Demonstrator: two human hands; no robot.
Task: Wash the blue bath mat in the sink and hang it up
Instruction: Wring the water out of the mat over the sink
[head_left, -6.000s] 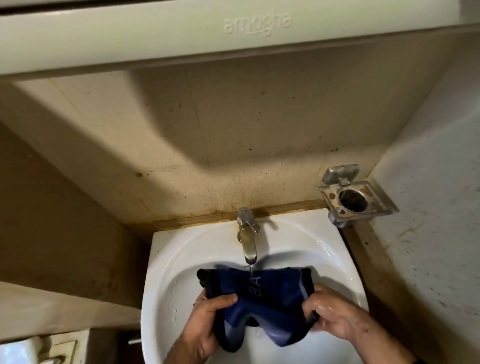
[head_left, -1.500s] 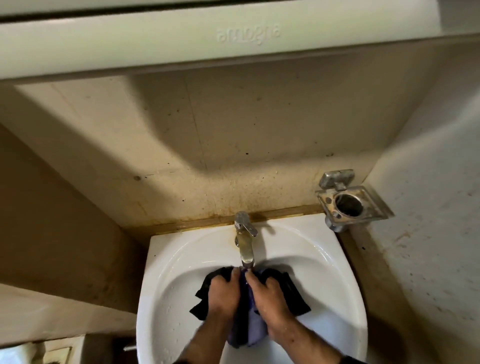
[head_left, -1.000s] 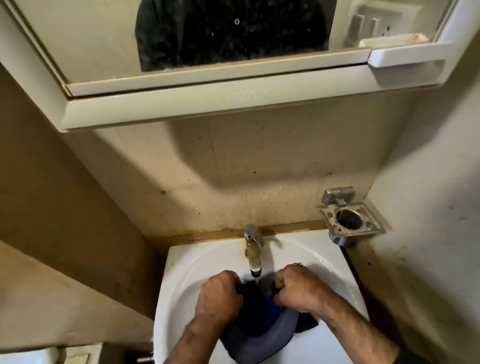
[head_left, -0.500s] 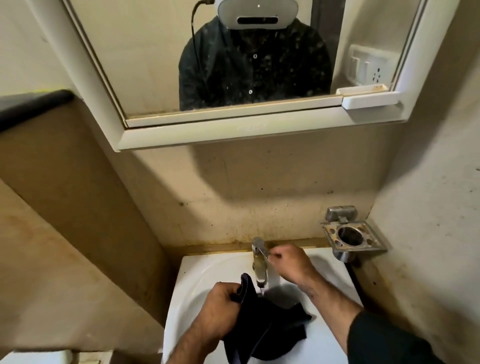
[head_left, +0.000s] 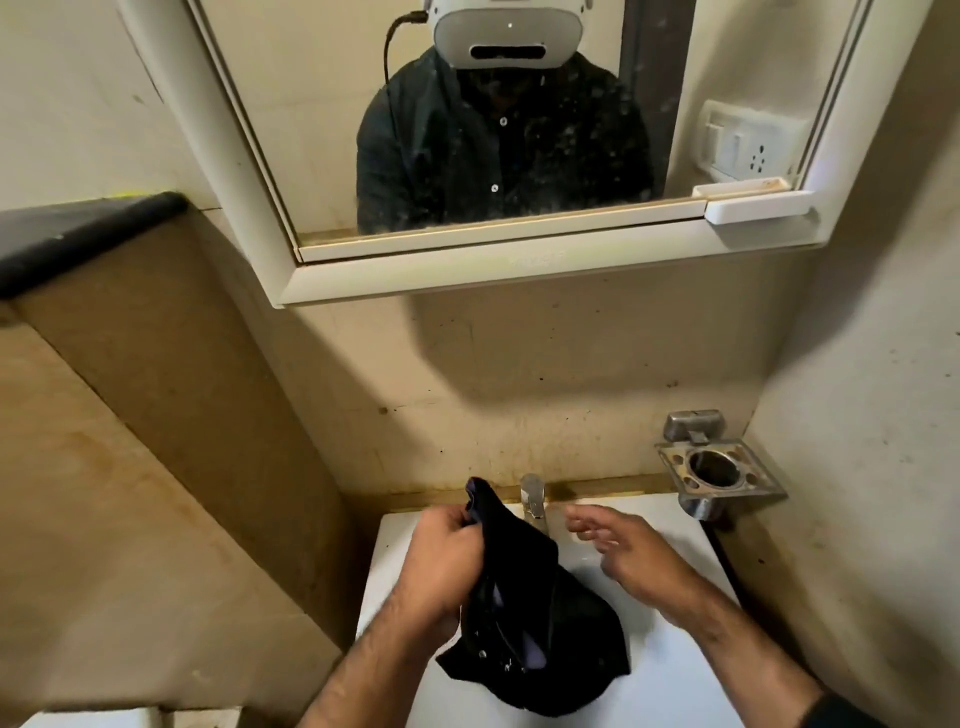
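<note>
The wet bath mat (head_left: 524, 613) looks almost black here, bunched up and hanging over the white sink (head_left: 675, 525). My left hand (head_left: 441, 561) grips its upper left part and holds it lifted, so the top corner stands up beside the metal tap (head_left: 534, 496). My right hand (head_left: 623, 551) is to the right of the mat, above the basin, with fingers spread and relaxed, holding nothing. It hovers just right of the tap and is apart from the mat. No water stream shows at the tap.
A metal tumbler holder (head_left: 717, 470) is fixed to the wall at the sink's right back corner. Above hangs a white-framed mirror (head_left: 498, 156) showing a person in a dark shirt. A black-topped ledge (head_left: 78, 228) lies at upper left; walls close in on both sides.
My right hand has come off the tap lever and moved right and down, opening. My left hand has raised the mat higher. The view has tilted up to show the mirror.
</note>
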